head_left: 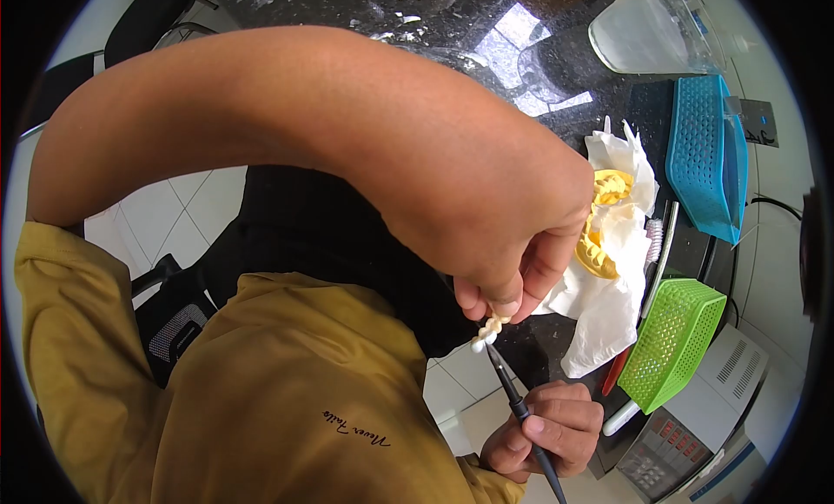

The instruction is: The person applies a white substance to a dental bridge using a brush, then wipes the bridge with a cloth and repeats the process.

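My left hand (512, 269) reaches in from the top and pinches a short row of tooth-shaped dental crowns (492, 328) between thumb and fingers. The crowns are cream near my fingertips and whiter at the free end. My right hand (552, 430), lower down, is closed round a slim, dark, pen-like tool (519, 408). The tool's pointed tip meets or nearly meets the white end of the crowns. Just beyond my left hand, yellow dental casts (598, 254) lie on crumpled white tissue (627, 300), partly hidden by that hand.
On the dark, glossy worktop (434, 9) stand a clear container (643, 35), a blue basket (699, 156) and a green basket (673, 343). White residue marks the worktop. A pale machine with red digits (682, 439) is at the lower right.
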The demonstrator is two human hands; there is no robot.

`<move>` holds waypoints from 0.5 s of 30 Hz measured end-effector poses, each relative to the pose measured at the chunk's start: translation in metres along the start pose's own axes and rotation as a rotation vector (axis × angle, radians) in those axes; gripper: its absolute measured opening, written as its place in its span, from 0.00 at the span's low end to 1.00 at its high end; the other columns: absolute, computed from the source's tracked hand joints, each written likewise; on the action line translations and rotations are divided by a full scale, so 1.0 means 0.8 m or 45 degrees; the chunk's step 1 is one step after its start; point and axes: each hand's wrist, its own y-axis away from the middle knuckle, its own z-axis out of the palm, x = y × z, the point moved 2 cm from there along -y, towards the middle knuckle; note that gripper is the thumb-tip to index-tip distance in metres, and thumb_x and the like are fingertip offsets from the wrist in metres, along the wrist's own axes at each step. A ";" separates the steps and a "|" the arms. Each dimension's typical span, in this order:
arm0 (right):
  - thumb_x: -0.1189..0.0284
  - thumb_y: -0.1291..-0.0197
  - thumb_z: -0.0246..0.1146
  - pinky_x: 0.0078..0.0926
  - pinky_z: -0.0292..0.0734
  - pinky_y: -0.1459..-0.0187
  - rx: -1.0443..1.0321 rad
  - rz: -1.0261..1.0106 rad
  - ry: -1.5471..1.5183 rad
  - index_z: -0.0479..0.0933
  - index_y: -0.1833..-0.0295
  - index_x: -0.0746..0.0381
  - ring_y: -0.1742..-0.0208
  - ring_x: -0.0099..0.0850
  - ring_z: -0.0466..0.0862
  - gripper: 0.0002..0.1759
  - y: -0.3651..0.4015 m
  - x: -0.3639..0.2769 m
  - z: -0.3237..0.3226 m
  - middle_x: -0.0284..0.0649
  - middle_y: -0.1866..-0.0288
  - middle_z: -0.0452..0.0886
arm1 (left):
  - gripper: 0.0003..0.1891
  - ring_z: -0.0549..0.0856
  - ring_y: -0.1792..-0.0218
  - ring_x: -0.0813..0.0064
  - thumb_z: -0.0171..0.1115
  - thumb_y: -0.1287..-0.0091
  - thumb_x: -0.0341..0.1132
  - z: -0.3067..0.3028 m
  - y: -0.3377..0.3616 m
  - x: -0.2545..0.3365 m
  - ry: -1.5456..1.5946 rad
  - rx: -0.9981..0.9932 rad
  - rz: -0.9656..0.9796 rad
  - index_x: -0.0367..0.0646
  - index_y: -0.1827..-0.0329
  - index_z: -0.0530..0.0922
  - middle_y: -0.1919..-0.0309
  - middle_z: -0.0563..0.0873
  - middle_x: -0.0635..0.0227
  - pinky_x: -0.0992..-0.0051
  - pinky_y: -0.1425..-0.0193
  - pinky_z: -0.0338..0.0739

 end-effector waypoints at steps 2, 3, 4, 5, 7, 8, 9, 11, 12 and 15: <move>0.81 0.64 0.68 0.17 0.69 0.82 0.000 0.001 -0.004 0.79 0.61 0.62 0.80 0.25 0.74 0.17 -0.001 0.000 0.001 0.34 0.73 0.73 | 0.07 0.86 0.72 0.75 0.59 0.41 0.25 -0.002 0.001 0.008 0.002 0.003 -0.059 0.32 0.64 0.83 0.75 0.87 0.62 0.78 0.66 0.78; 0.81 0.63 0.68 0.17 0.69 0.82 0.000 0.001 -0.007 0.79 0.61 0.62 0.80 0.25 0.74 0.17 -0.001 0.000 0.001 0.34 0.73 0.73 | 0.07 0.86 0.72 0.75 0.59 0.41 0.25 -0.002 0.000 0.008 0.002 0.002 -0.059 0.32 0.64 0.83 0.75 0.87 0.62 0.78 0.66 0.78; 0.81 0.63 0.68 0.17 0.69 0.82 0.000 0.001 -0.007 0.79 0.61 0.62 0.80 0.25 0.74 0.17 -0.001 0.000 0.001 0.34 0.73 0.73 | 0.07 0.86 0.72 0.75 0.59 0.41 0.25 -0.001 0.000 0.008 0.007 0.007 -0.059 0.32 0.64 0.83 0.75 0.87 0.61 0.78 0.66 0.78; 0.80 0.63 0.68 0.17 0.69 0.82 -0.020 -0.006 -0.004 0.79 0.61 0.62 0.80 0.25 0.73 0.17 -0.002 0.000 0.000 0.34 0.73 0.73 | 0.07 0.86 0.71 0.75 0.59 0.40 0.25 -0.001 0.001 0.008 0.013 0.012 -0.060 0.31 0.64 0.82 0.75 0.87 0.61 0.78 0.66 0.78; 0.80 0.63 0.68 0.17 0.69 0.82 -0.041 -0.013 -0.002 0.79 0.61 0.62 0.80 0.25 0.73 0.17 -0.001 0.001 -0.001 0.34 0.73 0.73 | 0.07 0.86 0.71 0.75 0.59 0.40 0.25 -0.002 0.000 0.007 0.014 0.000 -0.055 0.31 0.64 0.82 0.74 0.87 0.61 0.78 0.66 0.78; 0.80 0.63 0.68 0.17 0.69 0.82 -0.019 -0.020 -0.016 0.78 0.61 0.62 0.80 0.25 0.73 0.17 0.000 0.002 -0.001 0.34 0.73 0.73 | 0.07 0.86 0.71 0.75 0.59 0.40 0.25 -0.002 -0.001 0.005 0.016 -0.012 -0.049 0.31 0.64 0.82 0.74 0.87 0.61 0.78 0.66 0.79; 0.80 0.63 0.68 0.17 0.69 0.82 0.003 -0.028 -0.030 0.78 0.61 0.62 0.80 0.25 0.73 0.17 0.001 0.003 -0.002 0.34 0.73 0.73 | 0.07 0.86 0.71 0.75 0.59 0.40 0.25 0.001 -0.002 -0.002 0.015 -0.011 -0.049 0.31 0.64 0.82 0.74 0.87 0.61 0.78 0.66 0.79; 0.80 0.63 0.68 0.16 0.69 0.82 0.019 -0.016 -0.030 0.78 0.61 0.62 0.80 0.25 0.73 0.17 0.002 0.001 -0.002 0.34 0.73 0.73 | 0.07 0.86 0.71 0.74 0.59 0.40 0.24 0.010 -0.006 -0.021 -0.335 0.046 -0.087 0.31 0.64 0.82 0.74 0.87 0.61 0.78 0.66 0.79; 0.80 0.63 0.68 0.16 0.69 0.82 0.036 -0.003 -0.030 0.78 0.61 0.62 0.80 0.25 0.73 0.17 0.002 0.001 -0.002 0.34 0.73 0.74 | 0.07 0.86 0.71 0.74 0.59 0.40 0.24 0.010 -0.006 -0.020 -0.336 0.046 -0.087 0.31 0.64 0.82 0.74 0.87 0.61 0.78 0.66 0.79; 0.80 0.64 0.68 0.16 0.69 0.82 0.009 -0.025 -0.011 0.78 0.61 0.62 0.80 0.25 0.73 0.17 0.001 0.002 -0.001 0.34 0.73 0.74 | 0.07 0.86 0.71 0.75 0.58 0.40 0.24 0.009 -0.006 -0.018 -0.350 0.026 -0.109 0.31 0.63 0.82 0.74 0.87 0.61 0.78 0.66 0.78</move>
